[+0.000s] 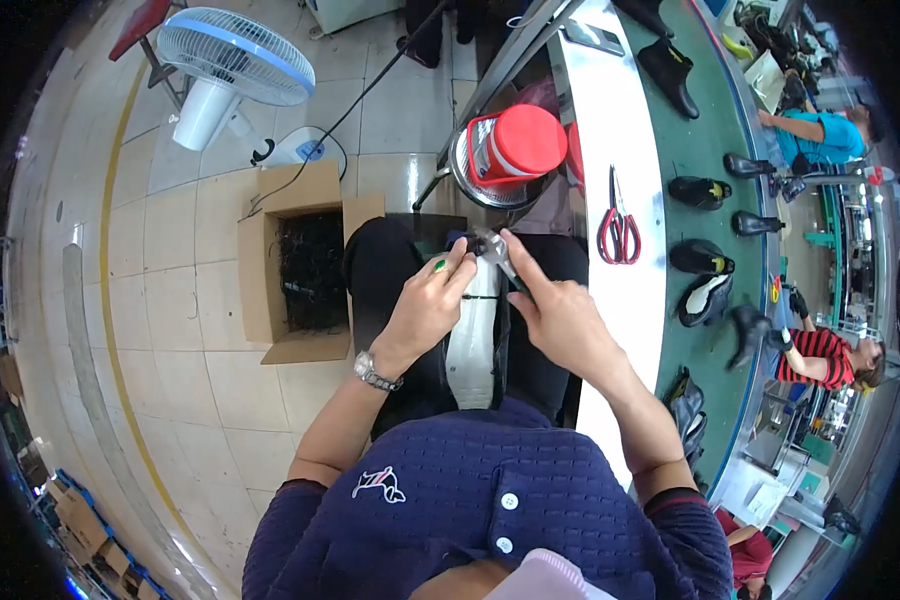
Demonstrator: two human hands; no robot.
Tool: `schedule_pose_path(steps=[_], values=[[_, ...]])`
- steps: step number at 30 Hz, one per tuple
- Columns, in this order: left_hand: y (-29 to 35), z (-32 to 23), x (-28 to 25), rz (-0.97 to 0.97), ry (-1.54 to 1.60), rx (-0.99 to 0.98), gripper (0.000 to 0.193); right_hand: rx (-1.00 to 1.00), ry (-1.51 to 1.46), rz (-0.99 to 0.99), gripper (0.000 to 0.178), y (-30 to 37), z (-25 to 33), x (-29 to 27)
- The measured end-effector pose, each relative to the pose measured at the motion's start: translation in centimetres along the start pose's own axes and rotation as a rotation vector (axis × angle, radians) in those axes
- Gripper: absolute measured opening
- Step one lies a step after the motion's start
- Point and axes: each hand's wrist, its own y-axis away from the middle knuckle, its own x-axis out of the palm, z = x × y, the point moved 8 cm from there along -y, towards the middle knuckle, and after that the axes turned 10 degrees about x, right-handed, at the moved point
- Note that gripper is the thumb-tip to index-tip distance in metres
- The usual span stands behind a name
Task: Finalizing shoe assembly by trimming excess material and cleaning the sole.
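A shoe (470, 350) lies lengthwise between my thighs, its pale bottom face up and black material along its edges. My left hand (427, 308) is closed at its far end, fingers pinched on the dark edge there. A wristwatch and a green-stoned ring are on that hand. From the right, my right hand (570, 325) grips a metal hand tool (496, 249), whose head meets the same end of the shoe beside my left fingertips. My fingers partly hide the tool, so its exact kind does not show.
Red-handled scissors (620, 235) and a phone (592, 38) lie on the white bench (620, 120) at right. Beyond runs a green conveyor (705, 130) with several black shoes. A red-lidded bucket (527, 140) stands ahead. Left are an open carton (260, 270) of black scraps and a fan (235, 60).
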Motion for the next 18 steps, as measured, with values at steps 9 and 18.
schedule_pose_path(steps=[9, 18], values=[[0.2, -0.2, -0.1, -0.05, 0.048, -0.038, 0.027, 0.008, -0.022, -0.064, 0.069, 0.6, -0.7, 1.2], [0.8, 0.4, -0.4, -0.067, 0.22, -0.211, 0.019, -0.023, 0.011, -0.126, 0.071, 0.8, -0.5, 2.5]])
